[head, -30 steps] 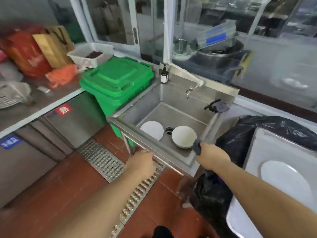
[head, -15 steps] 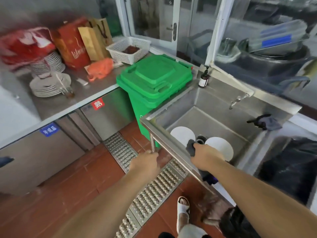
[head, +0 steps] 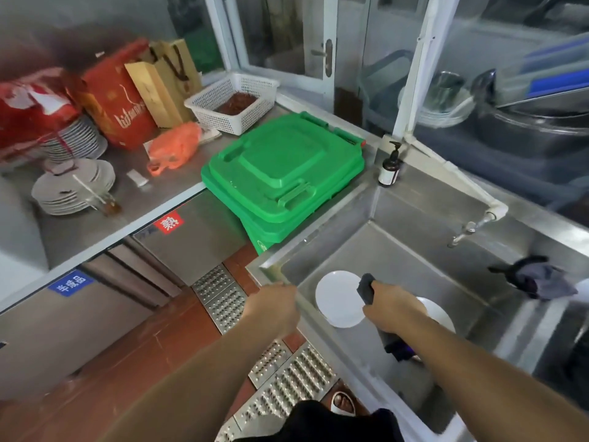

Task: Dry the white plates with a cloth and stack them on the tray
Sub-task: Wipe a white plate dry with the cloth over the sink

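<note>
Head cam: left hand (head: 273, 306) sits curled over the front rim of the steel sink (head: 411, 215), though I can't tell if it's really gripping. One white plate (head: 338, 298) lies flat in the basin, then the right hand (head: 393, 309) gripping a dark cloth (head: 366, 287) over it, with a second plate (head: 438, 312) just right of that.

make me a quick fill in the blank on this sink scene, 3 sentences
1. The right hand grips a dark ____ over the sink.
2. The number of white plates lying in the sink is ____.
3. The bin beside the sink is coloured ____.

Missing words: cloth; two; green
</note>
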### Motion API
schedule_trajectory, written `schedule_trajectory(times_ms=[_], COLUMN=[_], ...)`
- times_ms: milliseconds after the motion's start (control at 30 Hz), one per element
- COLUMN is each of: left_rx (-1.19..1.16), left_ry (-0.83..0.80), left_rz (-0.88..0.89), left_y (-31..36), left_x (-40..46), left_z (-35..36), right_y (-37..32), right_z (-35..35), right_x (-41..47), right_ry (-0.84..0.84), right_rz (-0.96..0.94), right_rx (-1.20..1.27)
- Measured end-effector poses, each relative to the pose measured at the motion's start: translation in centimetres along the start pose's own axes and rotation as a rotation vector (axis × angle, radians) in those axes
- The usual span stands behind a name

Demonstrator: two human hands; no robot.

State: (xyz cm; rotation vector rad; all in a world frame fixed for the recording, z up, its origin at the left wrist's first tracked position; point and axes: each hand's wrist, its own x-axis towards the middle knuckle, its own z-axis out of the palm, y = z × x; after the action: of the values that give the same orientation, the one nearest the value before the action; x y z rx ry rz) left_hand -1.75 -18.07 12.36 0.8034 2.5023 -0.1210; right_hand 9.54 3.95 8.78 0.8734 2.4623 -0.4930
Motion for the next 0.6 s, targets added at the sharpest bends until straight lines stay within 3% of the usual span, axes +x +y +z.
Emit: schedule_trajectory(times_ms=[300, 467, 600], left_rx=[0.083, 0.053, 0.167], left_ry=[-0.092, -0.162, -0.217], left_rz=[0.165, 0.304, 0.442], left_y=[2.3, 2.9, 2.9], left_x=[10.3, 17.0, 21.2], left_z=[-2.0, -0.9, 0.1], right_y=[2.6, 3.3, 2.9], right_z=[0.5, 2.3, 4.2], right_x=[5.5, 7.0, 7.3], right_ry=[0.002, 0.023, 0.012], right_rz=[0.102, 0.323, 0.496], right_rx=[0.184, 0.343, 0.438])
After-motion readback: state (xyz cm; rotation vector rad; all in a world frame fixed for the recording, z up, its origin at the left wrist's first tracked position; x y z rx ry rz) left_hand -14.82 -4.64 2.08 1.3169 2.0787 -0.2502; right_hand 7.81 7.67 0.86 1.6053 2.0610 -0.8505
